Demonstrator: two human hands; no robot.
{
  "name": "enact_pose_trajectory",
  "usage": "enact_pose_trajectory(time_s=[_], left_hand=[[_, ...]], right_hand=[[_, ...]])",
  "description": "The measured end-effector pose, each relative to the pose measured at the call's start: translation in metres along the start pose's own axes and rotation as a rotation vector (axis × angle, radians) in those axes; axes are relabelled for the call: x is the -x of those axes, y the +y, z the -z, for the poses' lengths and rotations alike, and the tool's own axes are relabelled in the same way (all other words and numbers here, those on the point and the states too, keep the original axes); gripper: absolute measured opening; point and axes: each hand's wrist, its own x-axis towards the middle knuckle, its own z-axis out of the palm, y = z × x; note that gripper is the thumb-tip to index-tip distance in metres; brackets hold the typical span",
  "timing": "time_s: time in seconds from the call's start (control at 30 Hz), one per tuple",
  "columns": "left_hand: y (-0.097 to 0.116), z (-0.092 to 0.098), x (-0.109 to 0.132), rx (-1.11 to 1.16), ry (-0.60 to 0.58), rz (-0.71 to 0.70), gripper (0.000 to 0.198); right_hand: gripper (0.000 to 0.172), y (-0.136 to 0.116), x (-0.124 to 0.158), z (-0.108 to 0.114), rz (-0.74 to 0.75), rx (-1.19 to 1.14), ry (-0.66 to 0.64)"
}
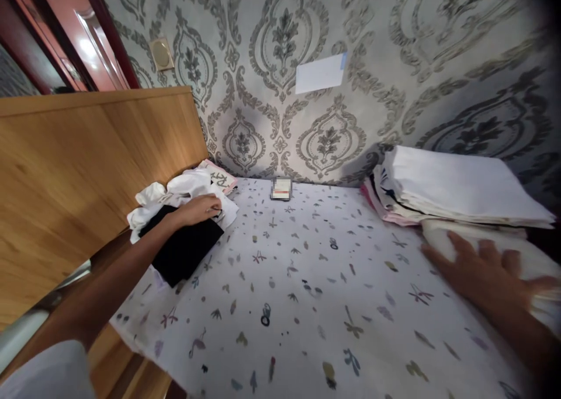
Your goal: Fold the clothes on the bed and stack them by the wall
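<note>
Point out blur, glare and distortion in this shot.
Head view: right hand motion-blurred on the folded white cloth; left hand on the clothes pile sharp; glare on the red door; right corners darken; wide-angle bending the headboard.

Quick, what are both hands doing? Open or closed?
Left hand: fingers curled on the white clothes pile; grip cannot be told.
Right hand: open, flat on the folded white cloth.

Right hand (477, 267): blur smears your fingers, and your forearm leaves by the right edge.
Left hand (199, 208): your fingertips sink into the white clothes (184, 186), so the grip is unclear.
Small box (281, 188): the face is blurred and you can't read it.
Patterned sheet (307, 305): cut off at the bottom edge.
</note>
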Motion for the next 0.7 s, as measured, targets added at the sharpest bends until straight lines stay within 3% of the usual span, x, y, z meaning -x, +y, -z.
enact_pose_trajectory(time_s=[0.07,0.17,0.23,0.33,0.43,0.53,0.63,0.7], left_hand=[[0.015,0.0,0.032,-0.067,-0.047,-0.019,0.014],[0.038,-0.007,0.069,-0.293,-0.002,0.059,0.012],[0.048,-0.011,0.08,-0.374,0.016,0.106,0.02],[0.047,-0.01,0.081,-0.314,0.028,0.142,0.028],[0.033,0.009,0.078,-0.017,0.151,0.164,0.016],[0.023,0.046,0.081,0.519,0.4,0.168,0.009],[0.034,0.085,0.086,1.004,0.639,0.185,0.012],[0.053,0.102,0.084,1.205,0.734,0.184,0.012]], right_hand=[[0.083,0.002,-0.002,-0.003,-0.033,-0.066,-0.005],[0.081,0.005,-0.002,-0.006,-0.016,-0.098,0.001],[0.079,0.006,0.0,-0.006,-0.003,-0.13,0.045],[0.076,0.002,0.004,-0.002,-0.014,-0.161,0.072],[0.074,-0.005,0.011,0.009,-0.029,-0.18,0.094],[0.069,-0.01,0.02,0.018,-0.032,-0.231,0.241],[0.062,-0.02,0.033,0.022,0.084,-0.306,0.388],[0.057,-0.036,0.049,0.024,0.254,-0.421,0.329]])
